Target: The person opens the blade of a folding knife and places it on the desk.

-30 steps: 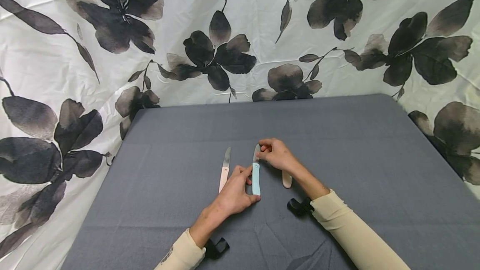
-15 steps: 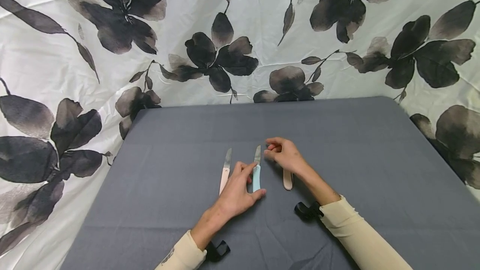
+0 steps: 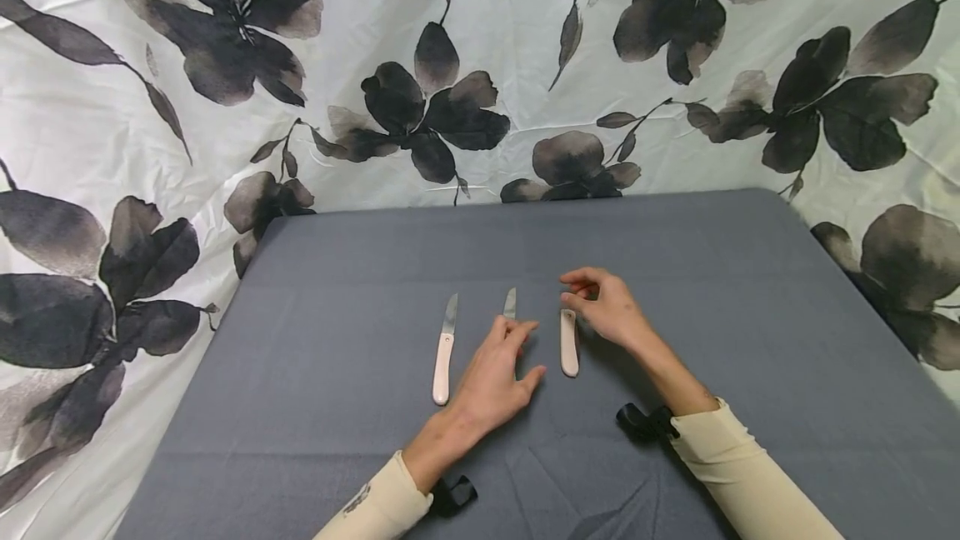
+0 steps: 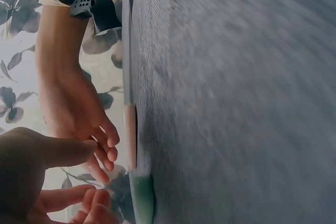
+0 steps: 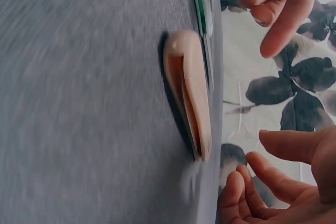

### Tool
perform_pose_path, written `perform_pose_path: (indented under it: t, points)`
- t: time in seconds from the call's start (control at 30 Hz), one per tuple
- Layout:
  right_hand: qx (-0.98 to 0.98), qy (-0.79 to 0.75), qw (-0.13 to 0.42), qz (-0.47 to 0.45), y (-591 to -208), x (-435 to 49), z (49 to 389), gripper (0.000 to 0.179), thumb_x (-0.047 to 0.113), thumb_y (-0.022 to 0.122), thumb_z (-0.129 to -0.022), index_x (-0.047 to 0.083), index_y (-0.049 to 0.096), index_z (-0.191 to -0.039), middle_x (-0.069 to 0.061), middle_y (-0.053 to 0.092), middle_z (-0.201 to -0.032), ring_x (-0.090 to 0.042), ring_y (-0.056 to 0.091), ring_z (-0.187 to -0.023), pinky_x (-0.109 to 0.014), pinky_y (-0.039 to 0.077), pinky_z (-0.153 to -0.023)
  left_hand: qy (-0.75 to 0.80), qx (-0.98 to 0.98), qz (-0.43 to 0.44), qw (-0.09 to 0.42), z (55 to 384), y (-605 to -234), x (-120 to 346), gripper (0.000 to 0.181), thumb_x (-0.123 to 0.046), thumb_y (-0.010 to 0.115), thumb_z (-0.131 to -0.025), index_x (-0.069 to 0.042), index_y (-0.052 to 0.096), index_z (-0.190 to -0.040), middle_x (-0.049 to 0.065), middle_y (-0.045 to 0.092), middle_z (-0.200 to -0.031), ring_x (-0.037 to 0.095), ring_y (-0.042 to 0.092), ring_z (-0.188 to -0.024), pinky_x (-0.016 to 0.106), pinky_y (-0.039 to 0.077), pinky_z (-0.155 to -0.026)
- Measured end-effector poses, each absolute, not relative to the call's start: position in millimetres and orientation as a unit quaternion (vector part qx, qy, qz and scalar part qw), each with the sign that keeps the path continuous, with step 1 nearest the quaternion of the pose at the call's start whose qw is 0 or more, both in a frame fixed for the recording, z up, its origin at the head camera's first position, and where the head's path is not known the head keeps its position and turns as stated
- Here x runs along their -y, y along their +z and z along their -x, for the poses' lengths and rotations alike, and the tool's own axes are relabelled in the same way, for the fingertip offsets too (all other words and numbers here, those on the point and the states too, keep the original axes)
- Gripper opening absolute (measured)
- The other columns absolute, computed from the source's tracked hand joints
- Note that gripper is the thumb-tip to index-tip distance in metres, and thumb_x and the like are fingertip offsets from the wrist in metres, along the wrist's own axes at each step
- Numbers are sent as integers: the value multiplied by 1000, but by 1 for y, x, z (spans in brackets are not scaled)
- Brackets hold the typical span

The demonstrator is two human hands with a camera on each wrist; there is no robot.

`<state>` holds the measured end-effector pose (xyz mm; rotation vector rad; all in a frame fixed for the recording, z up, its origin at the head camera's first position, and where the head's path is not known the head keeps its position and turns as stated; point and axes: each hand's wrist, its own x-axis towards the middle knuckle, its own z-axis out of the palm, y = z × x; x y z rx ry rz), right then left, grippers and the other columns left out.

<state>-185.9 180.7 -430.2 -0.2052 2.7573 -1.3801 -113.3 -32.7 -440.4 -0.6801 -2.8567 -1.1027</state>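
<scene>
Three folding knives lie in a row on the grey cloth. At the left, a pale pink knife (image 3: 442, 357) is unfolded with its blade pointing away. My left hand (image 3: 491, 377) hovers over the middle knife (image 3: 510, 303), fingers spread and apart from it, hiding most of its light blue handle; that handle looks green in the left wrist view (image 4: 143, 200). The third, a pale pink folded knife (image 3: 569, 344), shows a slotted handle in the right wrist view (image 5: 191, 93). My right hand (image 3: 609, 307) is just beyond and right of it, fingers loosely bent, holding nothing.
A grey cloth (image 3: 337, 273) with a few creases near the front covers the table. Behind and along the sides hangs a white floral sheet (image 3: 555, 15). Both wrists carry black camera mounts, such as the right one (image 3: 647, 423).
My right hand has left the blue knife's blade and moved right to the folded pink knife. My left hand has let go of the blue handle and shifted right above it.
</scene>
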Motion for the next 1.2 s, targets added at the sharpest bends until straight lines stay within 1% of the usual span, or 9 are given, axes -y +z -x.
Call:
perform_pose_path:
  t: [0.13,0.23,0.37,0.47,0.5,0.73,0.83,1.07,1.2]
  points:
    - [-898,-433,36,63,-432,-189,185,32,15,64,-103,-1,67,-131,-23,63,-123,-33,62,-106,-35,49,-80,-338,917,214,-5,113,-438,24,59,-17,78,-94,-6,56,-148,6,55,-123,14,60,-96,24,52,-78]
    - [-904,-422,42,61,-434,-194,184,30,15,65,-103,-1,68,-128,-21,65,-118,-31,62,-103,-34,49,-76,-321,922,215,-7,112,-437,17,59,-18,78,-94,-6,56,-148,5,55,-120,11,58,-91,23,51,-77]
    - [-909,-407,57,63,-436,-197,183,30,16,65,-103,-1,68,-127,-20,65,-114,-29,60,-98,-32,49,-72,-299,929,218,-5,111,-437,7,61,-20,78,-94,-4,55,-148,7,55,-123,16,63,-98,28,56,-84]
    - [-910,-403,70,63,-436,-199,182,31,15,65,-103,-2,67,-128,-20,63,-114,-28,59,-96,-33,49,-72,-285,932,222,1,110,-438,1,61,-21,78,-94,-4,56,-148,9,56,-125,19,65,-106,31,58,-92]
    - [-911,-402,73,63,-436,-199,182,31,15,66,-102,-2,67,-128,-21,63,-114,-28,59,-95,-33,48,-72,-284,933,222,3,109,-439,0,61,-20,78,-94,-4,56,-148,9,56,-124,19,65,-106,31,58,-92]
    - [-921,-375,82,70,-439,-202,183,30,13,69,-99,-2,70,-125,-20,65,-109,-26,59,-89,-31,48,-70,-286,934,214,-5,107,-442,-9,61,-19,81,-92,-4,57,-146,9,57,-119,19,63,-100,32,57,-90]
    - [-927,-359,84,74,-439,-202,183,30,12,70,-98,-2,71,-124,-19,66,-106,-25,60,-88,-30,47,-70,-277,937,213,-12,107,-442,-11,61,-19,82,-90,-4,58,-144,9,57,-118,18,63,-98,31,57,-89]
    - [-929,-352,83,81,-439,-200,181,26,11,73,-95,-1,73,-119,-16,66,-99,-22,58,-82,-31,45,-69,-268,939,214,-23,106,-444,-15,55,-19,83,-90,-6,61,-138,11,58,-117,18,62,-90,30,57,-76]
    - [-926,-359,84,83,-440,-199,179,23,11,74,-95,1,74,-116,-14,66,-96,-20,57,-79,-30,45,-67,-261,942,207,-26,106,-446,-17,52,-20,84,-90,-7,62,-135,11,58,-117,18,62,-87,29,56,-72]
